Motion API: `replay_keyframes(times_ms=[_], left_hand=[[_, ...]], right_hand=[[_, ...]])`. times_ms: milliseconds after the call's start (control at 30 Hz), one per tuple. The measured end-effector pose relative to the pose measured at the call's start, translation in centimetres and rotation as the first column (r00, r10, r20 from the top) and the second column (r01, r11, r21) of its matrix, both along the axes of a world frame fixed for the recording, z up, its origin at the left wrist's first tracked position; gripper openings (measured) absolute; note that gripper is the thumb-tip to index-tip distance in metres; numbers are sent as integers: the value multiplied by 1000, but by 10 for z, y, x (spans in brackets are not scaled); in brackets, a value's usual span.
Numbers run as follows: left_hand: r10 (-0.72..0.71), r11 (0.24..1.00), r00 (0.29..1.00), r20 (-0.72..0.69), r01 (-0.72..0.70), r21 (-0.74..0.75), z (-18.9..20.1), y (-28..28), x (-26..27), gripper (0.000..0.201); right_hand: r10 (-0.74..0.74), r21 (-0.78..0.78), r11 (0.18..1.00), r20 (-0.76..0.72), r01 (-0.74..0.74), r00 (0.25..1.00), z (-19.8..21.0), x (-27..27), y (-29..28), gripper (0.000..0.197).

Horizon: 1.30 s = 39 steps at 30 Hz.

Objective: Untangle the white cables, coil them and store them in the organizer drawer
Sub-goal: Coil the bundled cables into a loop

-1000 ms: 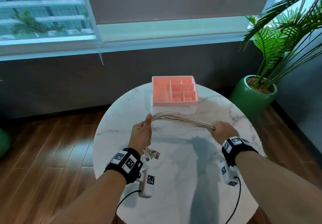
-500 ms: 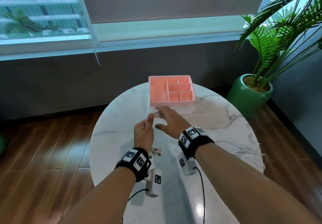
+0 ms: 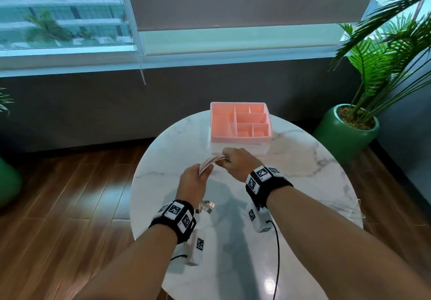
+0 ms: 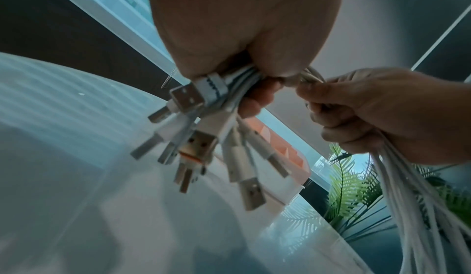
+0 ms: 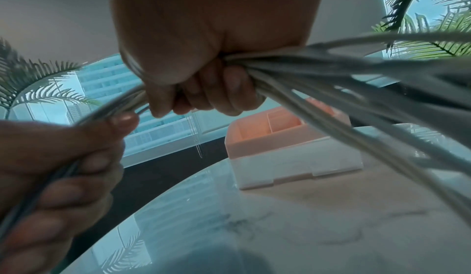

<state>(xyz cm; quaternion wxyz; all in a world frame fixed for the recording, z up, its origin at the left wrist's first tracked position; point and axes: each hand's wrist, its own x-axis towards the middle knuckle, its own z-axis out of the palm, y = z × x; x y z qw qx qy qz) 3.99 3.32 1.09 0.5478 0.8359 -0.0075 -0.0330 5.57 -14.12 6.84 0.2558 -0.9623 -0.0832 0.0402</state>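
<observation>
A bundle of white cables (image 3: 211, 162) spans between my two hands above the marble table (image 3: 303, 166). My left hand (image 3: 194, 179) grips the bundle near its plug ends, and several USB plugs (image 4: 201, 137) hang below the fist. My right hand (image 3: 233, 162) grips the same bundle (image 5: 318, 88) a short way along, close to the left hand (image 5: 51, 167). The loose cable lengths (image 4: 420, 207) trail down past the right hand (image 4: 369, 113). The pink organizer (image 3: 240, 122) with its white drawer (image 5: 298, 167) shut stands just behind my hands.
The round marble table drops off to wooden floor (image 3: 58, 206) on the left. A green potted palm (image 3: 349, 127) stands at the right beyond the table. Thin cable ends (image 3: 349, 208) hang over the table's right edge. A dark wall and window lie behind the organizer.
A second ago the hands held the bundle stretched wide apart. The right hand let go, swung left toward the left hand, and now grips the bundle again close to it.
</observation>
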Motion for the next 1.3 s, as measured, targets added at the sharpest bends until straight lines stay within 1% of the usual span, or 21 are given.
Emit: replay_keyframes(times_ms=[167,200,233,300,367,400,467,500,600,700,733,767,800,900,967,1000,1067,1133,1200,1267,1300], left_hand=[[-37,999,998,-50,37,7,8,-4,-3,49],[-37,999,996,-81,37,-2,10,-5,-3,49],[-31,999,991,-130,27,-33,8,-5,-3,48],[-27,989,967,-254,-10,-145,2,-6,-2,43],[-30,966,935,-353,-64,-250,-1,-5,-4,39],[-36,955,926,-376,-79,-287,-2,-5,-6,37],[-61,942,923,-381,-73,-327,-2,-6,-10,37],[-71,942,925,-374,-61,-329,-2,-6,-12,38],[-100,932,923,-373,-44,-359,-2,-10,-16,41],[-109,930,932,-345,-27,-367,2,-10,-16,47],[-107,932,937,-334,-22,-362,3,-11,-15,51],[-101,936,940,-326,-21,-351,4,-11,-16,55],[-90,941,943,-320,-25,-337,5,-13,-16,57],[-46,949,953,-298,-51,-310,7,-17,-15,60],[-32,945,958,-285,-63,-319,9,-19,-15,61],[-33,943,959,-280,-63,-326,11,-19,-15,61],[-37,941,964,-263,-55,-334,15,-19,-15,61],[-30,936,969,-246,-59,-346,21,-17,-15,60],[-15,932,970,-242,-73,-354,25,-13,-13,59],[5,934,971,-241,-91,-346,27,-10,-9,58],[18,937,970,-241,-101,-336,27,-8,-6,58]], right_hand=[[-12,-39,999,-9,11,1000,0,0,-6,39],[-11,-47,999,-24,10,1000,-1,-1,-8,42],[-4,-48,999,-39,2,999,-1,-2,-9,43],[4,7,1000,-93,-3,996,-4,-4,-13,43],[-10,98,995,-155,25,988,-10,-5,-21,47],[-31,165,984,-212,67,977,-12,-7,-25,49],[-74,304,935,-341,184,937,-13,-10,-32,51],[-82,337,917,-366,214,927,-11,-11,-35,51],[-91,355,912,-315,206,945,-5,-9,-40,46],[-109,463,834,-396,301,912,-2,-8,-41,57],[-124,465,825,-403,320,907,-1,-9,-42,62],[-148,439,840,-378,318,914,0,-8,-42,66],[-172,385,874,-325,296,930,1,-8,-42,68],[-215,139,963,-112,229,970,1,-10,-37,66],[-227,-41,973,39,228,973,-4,-14,-34,65],[-221,-88,969,103,230,970,-6,-17,-34,62],[-169,-93,978,179,187,969,-10,-22,-37,52],[-76,-39,996,168,83,983,-17,-23,-44,45],[8,46,999,115,-13,993,-25,-21,-49,52],[41,102,994,64,-47,997,-27,-20,-49,58],[50,133,990,30,-53,998,-26,-20,-47,56]])
